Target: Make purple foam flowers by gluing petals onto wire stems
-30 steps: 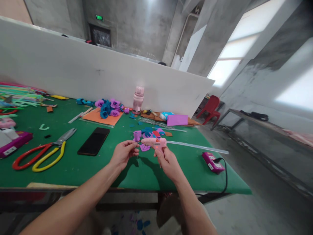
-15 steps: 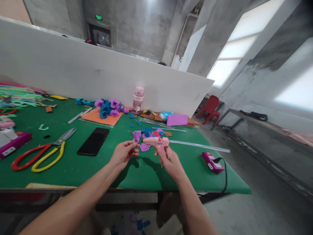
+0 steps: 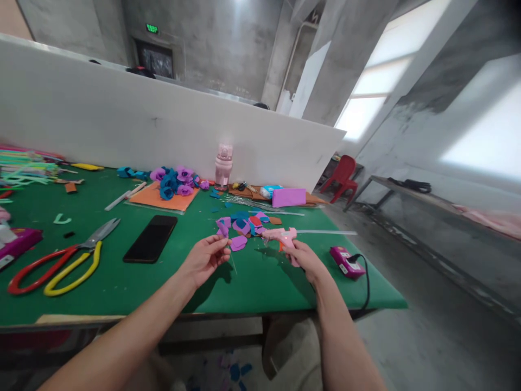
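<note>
Green table (image 3: 122,282); right hand (image 3: 305,258) gripping glue gun (image 3: 280,236)

On the desk (image 3: 122,293), the phone (image 3: 150,239) is laid right of the scissors (image 3: 57,260). Cut petals (image 3: 244,225) are scattered behind the two hands, between phone and power strip (image 3: 345,262) (near the right edge). Finished flowers (image 3: 175,182) and a bottle (image 3: 223,165) are set farther back, before the partition (image 3: 122,125).

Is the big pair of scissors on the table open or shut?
Shut. The scissors lie flat on the green table, blades together, red and yellow handles side by side.
</note>
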The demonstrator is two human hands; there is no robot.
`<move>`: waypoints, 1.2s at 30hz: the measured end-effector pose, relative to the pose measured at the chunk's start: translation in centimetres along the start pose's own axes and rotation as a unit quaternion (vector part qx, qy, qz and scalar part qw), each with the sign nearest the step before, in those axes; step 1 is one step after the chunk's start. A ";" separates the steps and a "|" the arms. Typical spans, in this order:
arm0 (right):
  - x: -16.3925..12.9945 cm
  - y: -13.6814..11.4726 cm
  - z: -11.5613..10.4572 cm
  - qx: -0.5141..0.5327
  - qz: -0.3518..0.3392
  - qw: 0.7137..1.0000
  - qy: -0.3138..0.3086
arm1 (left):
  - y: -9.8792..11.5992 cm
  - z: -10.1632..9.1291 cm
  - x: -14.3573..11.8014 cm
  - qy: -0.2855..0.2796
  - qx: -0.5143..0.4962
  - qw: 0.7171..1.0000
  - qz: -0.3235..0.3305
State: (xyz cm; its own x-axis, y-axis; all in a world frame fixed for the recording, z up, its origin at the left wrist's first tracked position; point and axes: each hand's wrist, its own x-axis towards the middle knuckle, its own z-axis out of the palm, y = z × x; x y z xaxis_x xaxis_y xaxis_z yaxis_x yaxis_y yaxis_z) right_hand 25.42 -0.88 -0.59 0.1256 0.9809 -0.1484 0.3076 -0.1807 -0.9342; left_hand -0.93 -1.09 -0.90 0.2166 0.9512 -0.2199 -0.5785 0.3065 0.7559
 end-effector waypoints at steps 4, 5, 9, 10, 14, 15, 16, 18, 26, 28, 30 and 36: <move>1.2 1.5 -1.3 -0.133 0.039 0.990 0.019 | 0.3 0.3 -0.3 0.012 0.011 1.000 -0.002; 1.4 1.8 -1.4 -0.153 0.043 0.987 0.018 | 0.4 0.4 -0.4 0.013 0.013 1.000 -0.003; 1.7 2.7 -1.6 -0.190 0.027 0.981 0.028 | 0.6 0.9 -0.8 0.001 0.022 1.000 -0.010; 1.7 3.0 -1.6 -0.202 0.018 0.979 0.033 | 0.6 0.9 -0.9 -0.003 0.025 1.000 -0.013; 1.6 3.4 -1.6 -0.259 -0.010 0.964 0.054 | 0.5 1.2 -1.1 -0.011 0.034 0.999 -0.019; 1.5 3.3 -1.6 -0.278 -0.016 0.958 0.062 | 0.5 1.2 -1.1 -0.012 0.036 0.999 -0.018; 1.3 3.0 -1.5 -0.298 -0.022 0.951 0.078 | 0.4 1.2 -1.1 -0.012 0.036 0.999 -0.017; 0.8 2.2 -1.0 -0.327 -0.046 0.934 0.137 | 0.4 1.1 -1.0 -0.012 0.034 0.999 -0.016; -2.4 -1.9 7.5 0.057 -0.237 0.970 0.002 | -0.3 0.7 -0.5 -0.028 0.008 0.999 -0.030; -3.1 -2.4 9.3 0.141 -0.196 0.969 -0.049 | -0.5 0.6 -0.4 -0.032 0.002 0.999 -0.030; -3.5 -2.7 10.4 0.183 -0.173 0.966 -0.062 | -0.6 0.5 -0.4 -0.037 -0.001 0.999 -0.031; -3.7 -2.8 10.8 0.221 -0.148 0.960 -0.083 | -0.6 0.4 -0.4 -0.036 0.003 0.999 -0.035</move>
State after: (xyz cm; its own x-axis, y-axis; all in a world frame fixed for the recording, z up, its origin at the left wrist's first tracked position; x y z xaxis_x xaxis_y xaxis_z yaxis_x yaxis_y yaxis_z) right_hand 13.91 -3.20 -0.90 -0.0683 0.9892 0.1299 -0.1281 0.1204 -0.9844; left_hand -0.29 -1.65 -1.03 0.3128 0.9223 -0.2271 -0.5546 0.3714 0.7446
